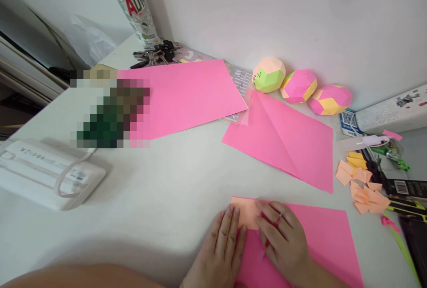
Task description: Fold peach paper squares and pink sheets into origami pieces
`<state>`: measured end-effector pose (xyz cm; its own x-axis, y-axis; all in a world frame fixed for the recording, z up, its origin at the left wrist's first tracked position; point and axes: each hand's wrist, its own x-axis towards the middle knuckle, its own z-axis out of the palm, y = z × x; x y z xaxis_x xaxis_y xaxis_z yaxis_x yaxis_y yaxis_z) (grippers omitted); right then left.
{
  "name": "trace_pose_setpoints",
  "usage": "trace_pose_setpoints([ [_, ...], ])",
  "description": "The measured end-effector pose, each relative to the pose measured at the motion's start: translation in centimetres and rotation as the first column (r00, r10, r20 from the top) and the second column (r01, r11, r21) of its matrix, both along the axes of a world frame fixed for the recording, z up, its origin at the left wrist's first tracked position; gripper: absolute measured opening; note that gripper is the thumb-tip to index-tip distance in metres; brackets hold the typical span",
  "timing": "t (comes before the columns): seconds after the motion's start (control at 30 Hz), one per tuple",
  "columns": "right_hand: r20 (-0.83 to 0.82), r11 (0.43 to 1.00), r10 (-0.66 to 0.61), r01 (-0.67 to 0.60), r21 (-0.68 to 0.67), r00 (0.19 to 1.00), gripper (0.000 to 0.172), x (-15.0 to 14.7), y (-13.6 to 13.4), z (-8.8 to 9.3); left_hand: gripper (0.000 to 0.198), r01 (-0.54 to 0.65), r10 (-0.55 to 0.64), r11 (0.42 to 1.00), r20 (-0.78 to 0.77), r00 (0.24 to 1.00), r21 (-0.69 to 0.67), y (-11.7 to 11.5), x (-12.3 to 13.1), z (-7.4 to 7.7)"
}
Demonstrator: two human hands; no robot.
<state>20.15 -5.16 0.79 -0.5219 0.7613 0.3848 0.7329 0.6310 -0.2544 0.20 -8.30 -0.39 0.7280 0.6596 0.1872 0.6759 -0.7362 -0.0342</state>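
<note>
A peach paper rectangle (pixel 247 214) lies on the upper left part of a pink sheet (pixel 328 234) near the table's front edge. My left hand (pixel 222 243) rests flat across the peach paper's left end, fingers stretched out and close together. Curled over its right end is my right hand (pixel 287 239), whose fingertips touch the paper. A slim red pen-like tool (pixel 267 243) runs between the right hand's fingers, its pale end pointing down toward the pink sheet. Its exact kind is unclear.
Pink sheets (pixel 187 97) and a creased pink sheet (pixel 300 141) lie behind. Three faceted paper balls (pixel 299 86) stand along the wall. Folded peach pieces (pixel 368 197) are heaped at right. A white power bank (pixel 50 177), keys (pixel 156 54) and a tall can (pixel 133 8) stand left.
</note>
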Motion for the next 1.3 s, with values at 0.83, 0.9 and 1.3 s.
trace_pose_setpoints([
  [0.83,-0.028,1.0,-0.003,0.003,0.001,1.0,0.034,-0.3,0.2,0.3,0.072,0.009,-0.008,1.0,0.049,0.999,-0.007,0.2,0.1,0.5],
  [0.9,-0.03,1.0,-0.003,0.003,0.004,1.0,0.033,-0.3,0.2,0.4,0.073,0.004,-0.004,1.0,0.058,0.998,-0.007,0.4,0.1,0.5],
  [1.3,-0.021,1.0,0.016,-0.015,0.012,1.0,0.038,-0.3,0.4,0.4,0.068,0.022,-0.021,0.998,0.015,1.0,-0.055,1.5,-0.1,1.8],
])
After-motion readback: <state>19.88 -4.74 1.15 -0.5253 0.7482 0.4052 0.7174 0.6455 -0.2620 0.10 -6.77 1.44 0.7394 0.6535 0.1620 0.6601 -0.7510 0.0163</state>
